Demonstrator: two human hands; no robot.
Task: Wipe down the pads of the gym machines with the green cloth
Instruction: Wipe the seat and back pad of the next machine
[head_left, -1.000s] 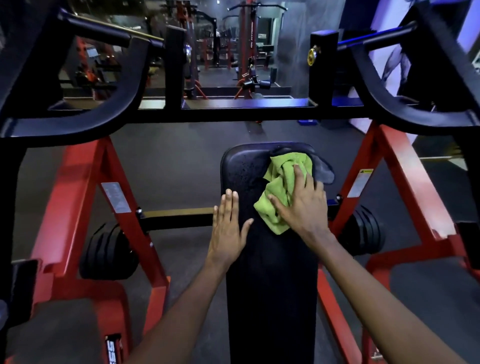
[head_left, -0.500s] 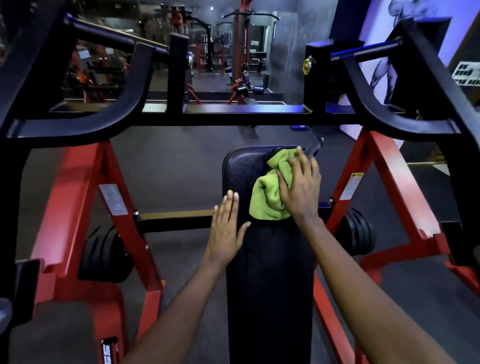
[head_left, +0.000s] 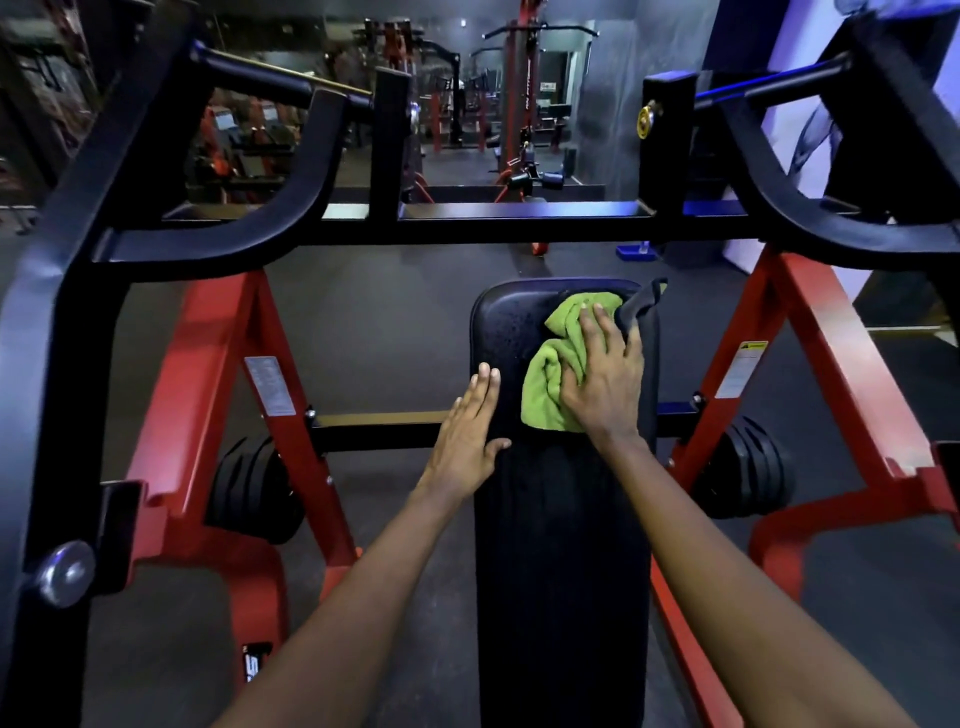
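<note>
You are pressing your right hand (head_left: 602, 384) flat on the green cloth (head_left: 545, 384), fingers spread and straight, not clenching it, and the cloth is lying bunched on the far right part of the long black pad (head_left: 561, 571), showing mostly to the left of your palm. Over the last second that hand has been sliding away from you: the cloth was sitting a little nearer on the pad, and now your fingertips are reaching almost to the far edge. Your left hand (head_left: 467, 436) is staying where it was, released and flat, resting on the pad's left edge as a brace. That suggests the far end is getting its pass now, while the far left corner and the whole near stretch are probably still waiting for the cloth. A dark flap (head_left: 641, 306) is sticking up at the far right corner (you cannot tell from here whether it is loose cover or something else), so it may be snagging the cloth if you are sweeping hard across it.
</note>
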